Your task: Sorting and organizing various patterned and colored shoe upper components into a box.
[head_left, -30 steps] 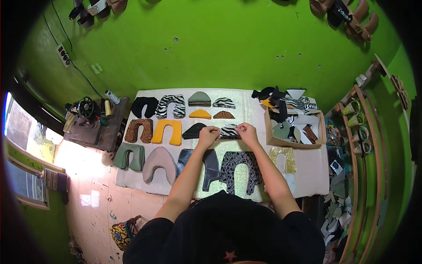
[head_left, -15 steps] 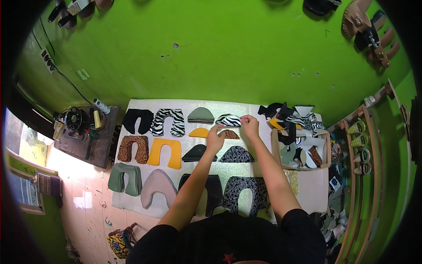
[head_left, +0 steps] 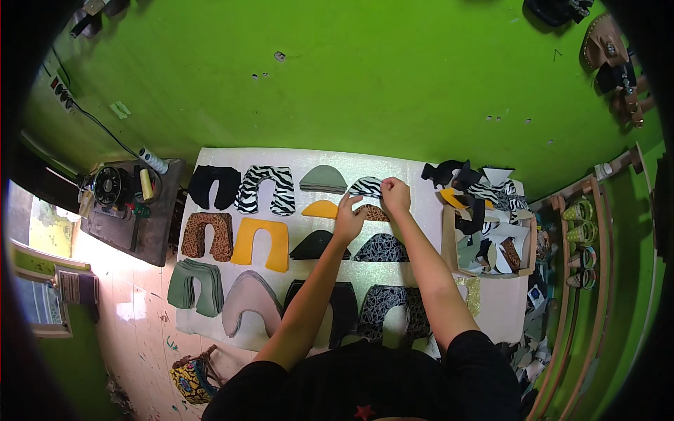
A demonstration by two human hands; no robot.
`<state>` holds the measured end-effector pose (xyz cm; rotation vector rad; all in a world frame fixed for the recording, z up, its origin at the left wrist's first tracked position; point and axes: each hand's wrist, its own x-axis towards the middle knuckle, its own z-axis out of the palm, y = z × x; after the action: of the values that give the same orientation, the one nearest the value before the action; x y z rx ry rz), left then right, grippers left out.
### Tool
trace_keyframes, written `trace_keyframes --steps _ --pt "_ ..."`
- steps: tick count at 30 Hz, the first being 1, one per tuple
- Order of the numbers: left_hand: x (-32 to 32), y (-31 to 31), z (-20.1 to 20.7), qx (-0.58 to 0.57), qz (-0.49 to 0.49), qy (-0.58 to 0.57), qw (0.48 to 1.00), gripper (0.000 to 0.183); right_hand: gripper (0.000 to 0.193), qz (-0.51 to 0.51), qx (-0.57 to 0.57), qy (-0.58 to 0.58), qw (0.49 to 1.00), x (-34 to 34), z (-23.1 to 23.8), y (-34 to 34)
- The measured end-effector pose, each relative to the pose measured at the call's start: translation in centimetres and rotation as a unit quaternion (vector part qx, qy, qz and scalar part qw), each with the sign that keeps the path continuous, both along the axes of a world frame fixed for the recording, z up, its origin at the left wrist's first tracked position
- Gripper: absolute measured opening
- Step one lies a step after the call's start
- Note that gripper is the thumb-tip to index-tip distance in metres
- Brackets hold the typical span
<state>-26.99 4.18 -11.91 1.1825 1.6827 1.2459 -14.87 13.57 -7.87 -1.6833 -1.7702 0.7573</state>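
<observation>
A zebra-print half-moon piece (head_left: 366, 186) lies in a stack on the far side of the table. My right hand (head_left: 397, 197) pinches its right end between thumb and fingertips. At the stack's lower left edge is my left hand (head_left: 348, 219), thumb and fingers apart. Between my wrists sits a leopard-print half-moon piece (head_left: 373, 213), and a yellow half-moon piece (head_left: 319, 209) is left of my left hand, partly covered. A stack of grey-green half-moon pieces (head_left: 323, 179) lies to the left of the zebra stack. Nearer are black (head_left: 311, 245) and black-and-grey patterned (head_left: 382, 248) half-moon pieces.
Several U-shaped pieces, such as a yellow one (head_left: 262, 237), lie in rows on the white table (head_left: 449, 330). A cardboard box (head_left: 491, 274) of scraps stands at the right. A sewing machine (head_left: 111, 186) is at the left, a sandal rack (head_left: 597, 281) at the right.
The view has shifted slightly. Both hands stay at the zebra-print stack; its pieces now lie flatter and more evenly, and the left thumb stands further from the fingers.
</observation>
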Motion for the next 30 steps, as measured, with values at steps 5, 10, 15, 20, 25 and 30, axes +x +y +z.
trace_keyframes --steps 5,10,15,20,25,30 --pt "0.4 0.4 -0.8 0.015 -0.014 -0.001 1.000 0.037 0.014 -0.011 0.040 -0.062 0.997 0.0 0.1 -0.1" --pt "0.2 0.6 -1.9 0.019 -0.012 0.008 1.000 0.036 0.017 -0.020 0.064 -0.116 0.991 -0.9 0.8 -0.8" --pt "0.3 0.9 -1.9 0.014 -0.017 -0.009 1.000 0.036 0.021 0.135 0.195 -0.115 0.965 -1.1 0.4 -1.4" --pt "-0.1 0.9 -2.2 0.032 -0.024 0.023 0.999 0.034 0.020 0.140 0.147 -0.071 0.977 -1.0 -0.3 -2.0" --pt "0.0 0.7 -0.9 0.015 -0.046 -0.027 0.998 0.032 0.019 0.124 0.137 -0.063 0.981 -0.6 -0.5 -1.8" --pt "0.0 0.3 0.2 0.017 -0.068 0.035 0.997 0.033 0.020 0.110 0.140 -0.075 0.981 -0.5 0.0 -2.1"
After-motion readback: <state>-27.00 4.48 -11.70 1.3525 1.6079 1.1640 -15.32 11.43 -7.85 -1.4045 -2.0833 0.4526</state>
